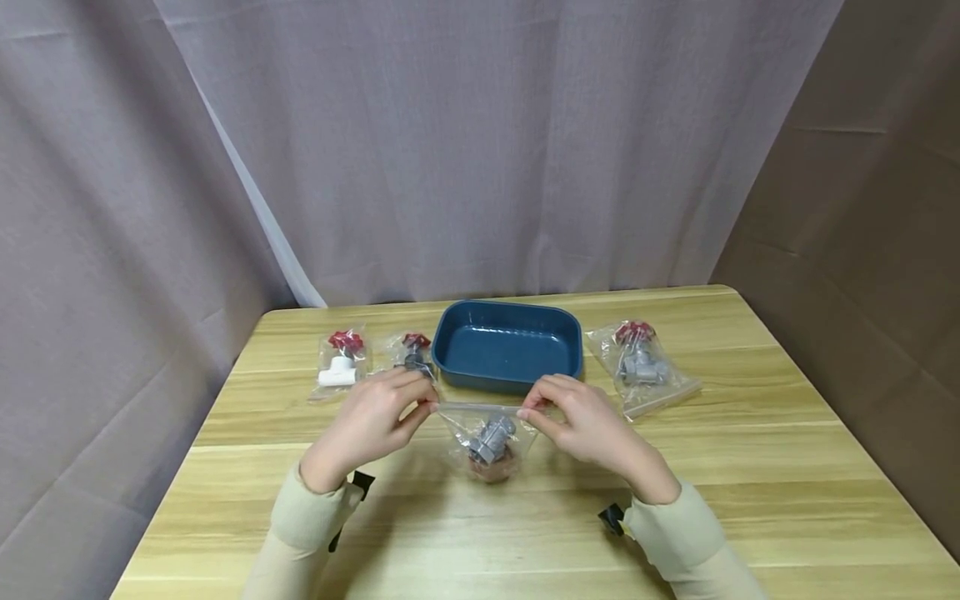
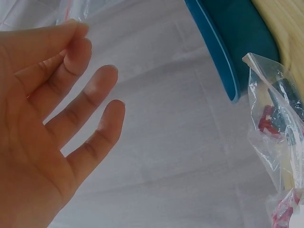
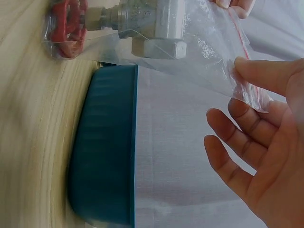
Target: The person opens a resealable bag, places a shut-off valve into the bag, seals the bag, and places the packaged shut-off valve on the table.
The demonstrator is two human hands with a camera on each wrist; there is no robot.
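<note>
A clear zip bag hangs between both hands in front of the blue basin, its zip edge level at the top. Inside it lies a grey metal valve with a red handwheel at the lower end. My left hand pinches the left corner of the zip edge between thumb and index finger; its other fingers spread loosely in the left wrist view. With thumb and fingers, my right hand pinches the right corner. The red strip of the zip shows near the right thumb.
Behind the bag stands a blue basin. To its left lie a bagged white tee valve and a bagged dark valve, both with red handwheels. A bagged grey valve is on the right. Curtains hang behind the table.
</note>
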